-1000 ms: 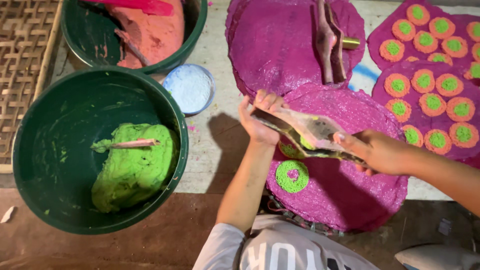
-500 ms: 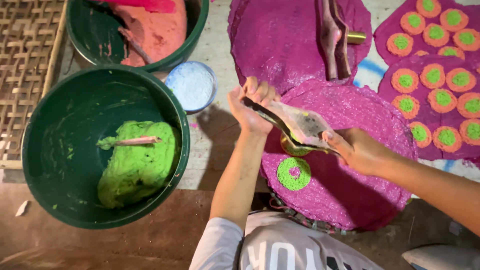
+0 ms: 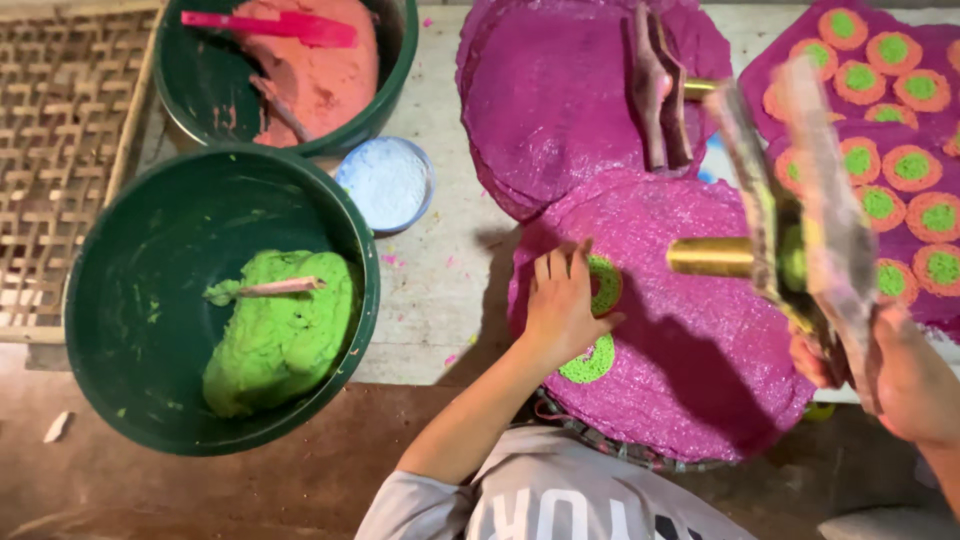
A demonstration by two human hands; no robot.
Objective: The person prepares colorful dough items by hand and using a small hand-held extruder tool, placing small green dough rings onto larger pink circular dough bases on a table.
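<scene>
Here the left hand [image 3: 562, 305] lay open, pressing a green disc [image 3: 603, 284] at the purple mat's [image 3: 690, 390] nine o'clock; probably soft, best lifted from beneath. The right hand [image 3: 890, 375] gripped a press [image 3: 790, 230].

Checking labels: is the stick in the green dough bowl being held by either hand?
No, the stick lies alone in the green dough, while the left hand rests on the purple sheet.

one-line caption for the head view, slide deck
Left hand presses a green dough ring onto a purple round; right hand holds a brass-tipped press.
</scene>
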